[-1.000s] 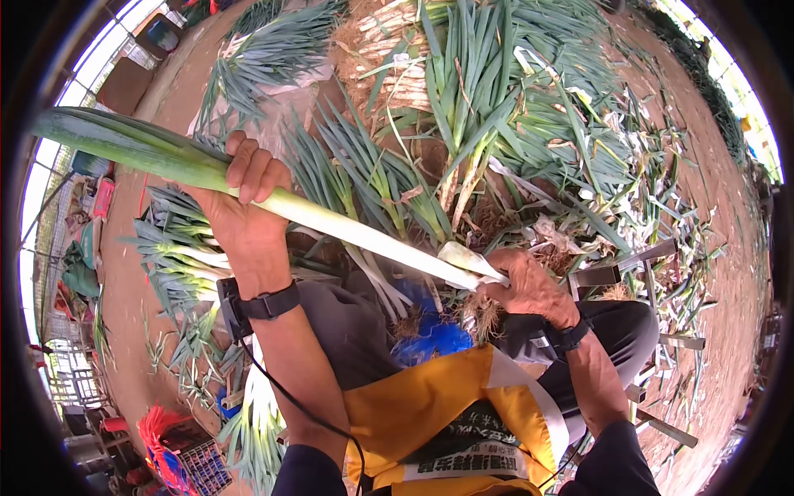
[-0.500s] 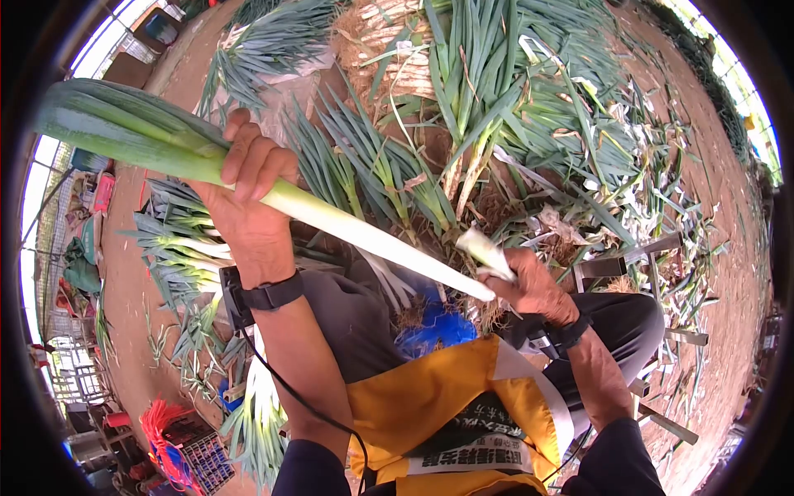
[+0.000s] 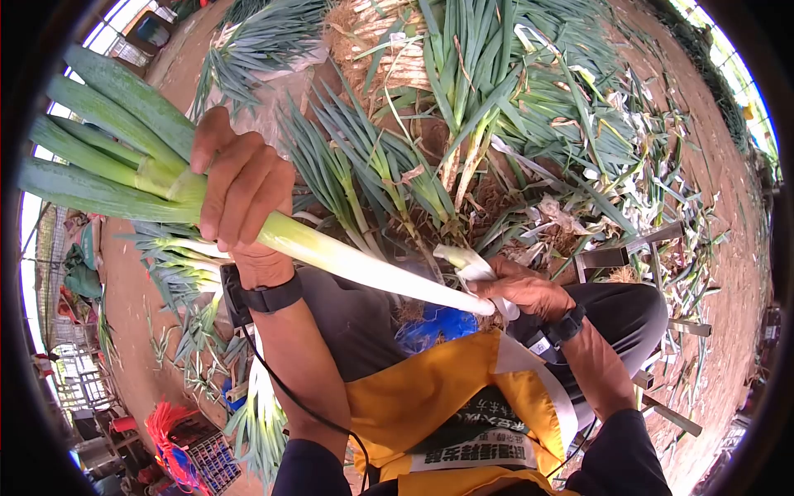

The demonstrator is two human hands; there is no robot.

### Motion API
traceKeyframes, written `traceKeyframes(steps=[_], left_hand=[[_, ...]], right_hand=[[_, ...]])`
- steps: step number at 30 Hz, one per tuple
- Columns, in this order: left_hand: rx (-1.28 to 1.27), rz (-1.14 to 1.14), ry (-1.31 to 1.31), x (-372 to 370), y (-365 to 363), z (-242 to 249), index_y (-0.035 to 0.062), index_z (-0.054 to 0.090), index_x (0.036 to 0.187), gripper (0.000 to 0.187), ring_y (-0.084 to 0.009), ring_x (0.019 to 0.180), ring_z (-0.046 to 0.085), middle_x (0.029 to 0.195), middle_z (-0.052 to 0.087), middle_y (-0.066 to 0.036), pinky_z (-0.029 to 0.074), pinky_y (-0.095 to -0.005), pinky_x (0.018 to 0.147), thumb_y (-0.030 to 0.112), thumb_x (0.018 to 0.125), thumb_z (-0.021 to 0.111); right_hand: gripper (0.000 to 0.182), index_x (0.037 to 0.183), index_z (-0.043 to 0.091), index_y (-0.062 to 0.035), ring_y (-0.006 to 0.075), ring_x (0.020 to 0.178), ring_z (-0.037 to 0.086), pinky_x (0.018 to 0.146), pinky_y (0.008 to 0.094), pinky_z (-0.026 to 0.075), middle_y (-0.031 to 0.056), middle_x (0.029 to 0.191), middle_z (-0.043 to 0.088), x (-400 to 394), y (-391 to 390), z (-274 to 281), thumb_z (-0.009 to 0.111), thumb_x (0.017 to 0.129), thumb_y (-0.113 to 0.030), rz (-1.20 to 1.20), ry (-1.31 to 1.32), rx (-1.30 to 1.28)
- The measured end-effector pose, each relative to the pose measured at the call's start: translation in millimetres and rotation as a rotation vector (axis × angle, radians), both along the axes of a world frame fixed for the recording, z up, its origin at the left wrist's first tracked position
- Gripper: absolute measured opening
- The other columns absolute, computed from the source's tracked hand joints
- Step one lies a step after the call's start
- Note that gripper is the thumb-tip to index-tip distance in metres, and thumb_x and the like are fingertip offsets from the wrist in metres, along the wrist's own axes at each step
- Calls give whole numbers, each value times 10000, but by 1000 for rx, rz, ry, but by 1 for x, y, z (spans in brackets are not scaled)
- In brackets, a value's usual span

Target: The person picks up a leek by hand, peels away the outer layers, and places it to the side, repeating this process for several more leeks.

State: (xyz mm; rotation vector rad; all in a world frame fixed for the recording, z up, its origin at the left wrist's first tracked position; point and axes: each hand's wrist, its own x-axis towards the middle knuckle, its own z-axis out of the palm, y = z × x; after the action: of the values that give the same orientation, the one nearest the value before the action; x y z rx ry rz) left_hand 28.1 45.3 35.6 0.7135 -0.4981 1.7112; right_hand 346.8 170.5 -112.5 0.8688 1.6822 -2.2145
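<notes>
A large leek lies slantwise across my view, its green leaves fanned out at the upper left and its white shank running down to the right. My left hand is wrapped round it just below where the leaves part. At the root end my right hand is closed on a loose strip of pale outer skin, its fingers right beside the shank. Roots show faintly under the right hand. A blue plastic sheet lies below the shank's lower part, between my knees.
Heaps of leeks cover the ground ahead, with peeled skins scattered to the right. Beside my right knee is a metal frame. More leeks lie at the left, with a black crate and red strings at the lower left.
The leek has turned in my left hand, and its leaves now fan apart more widely. The loose skin and my right hand's fingers have shifted slightly left and down along the root end.
</notes>
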Motion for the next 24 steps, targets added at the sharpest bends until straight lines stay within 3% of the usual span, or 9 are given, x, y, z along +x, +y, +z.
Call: traceKeyframes(steps=[4, 5, 9, 11, 14, 16, 17, 21, 24], left_hand=[[-6, 43, -12, -5, -3, 0, 17, 413, 831, 214, -200, 270, 469, 461, 532, -172, 364, -267, 242, 125, 1015, 396], [-13, 56, -11, -7, -5, 0, 20, 414, 831, 229, -198, 269, 466, 459, 529, -169, 365, -265, 243, 139, 1024, 386], [-38, 144, -50, -10, -12, -1, 34, 418, 824, 307, -185, 265, 453, 452, 520, -155, 361, -258, 245, 215, 1058, 334], [-53, 183, -48, -9, -12, 0, 39, 420, 821, 342, -181, 263, 449, 449, 517, -150, 361, -256, 245, 247, 1069, 312], [-56, 198, -31, -6, -9, 1, 39, 419, 817, 360, -179, 262, 448, 445, 515, -148, 362, -256, 243, 267, 1073, 309], [-14, 187, 36, -10, -6, -3, 22, 423, 876, 114, -173, 295, 492, 482, 553, -135, 396, -245, 263, 71, 968, 470], [7, 182, 69, -11, -5, -5, 14, 426, 906, 133, -170, 312, 514, 501, 571, -129, 413, -239, 273, -27, 916, 551], [-17, 182, 96, -12, -7, -6, 13, 424, 911, 136, -167, 313, 516, 502, 574, -133, 418, -240, 275, -21, 916, 555], [-32, 177, 68, -11, -8, -4, 20, 422, 882, 126, -172, 295, 493, 484, 556, -140, 398, -245, 263, 92, 971, 476]], right_hand=[[365, 1225, 569, 2, 109, 833, 572, 774, 277, 467, 6, 920, 623, -3, -1, -12, 640, 927, -196, -261, 108, -44], [288, 1170, 550, -26, 119, 774, 558, 709, 275, 460, 13, 882, 598, -3, -3, -6, 604, 913, -144, -496, 90, -207], [122, 1009, 534, -75, 95, 695, 471, 624, 236, 394, -2, 837, 540, 14, 32, -20, 597, 960, -167, -693, 301, -554], [156, 1002, 570, -68, 87, 707, 488, 633, 242, 415, -5, 835, 556, 11, 34, -13, 614, 969, -213, -710, 261, -109], [243, 1054, 611, -94, 90, 782, 548, 673, 250, 463, -20, 866, 593, 8, 22, 13, 616, 979, -324, -370, 182, 394], [295, 1175, 629, -64, 118, 776, 593, 703, 274, 488, 14, 868, 660, 1, 17, 17, 639, 966, -273, -139, 235, 503], [333, 1238, 616, -66, 133, 804, 616, 736, 279, 501, 26, 902, 684, -3, 13, 15, 641, 965, -254, -51, 227, 565], [527, 1337, 555, -55, 188, 957, 635, 876, 328, 488, 117, 1065, 672, -6, 9, 11, 743, 856, -160, 85, 329, 421], [632, 1332, 554, -48, 206, 959, 631, 887, 329, 482, 113, 1061, 657, -6, 9, 20, 799, 750, -85, 156, 343, 792]])
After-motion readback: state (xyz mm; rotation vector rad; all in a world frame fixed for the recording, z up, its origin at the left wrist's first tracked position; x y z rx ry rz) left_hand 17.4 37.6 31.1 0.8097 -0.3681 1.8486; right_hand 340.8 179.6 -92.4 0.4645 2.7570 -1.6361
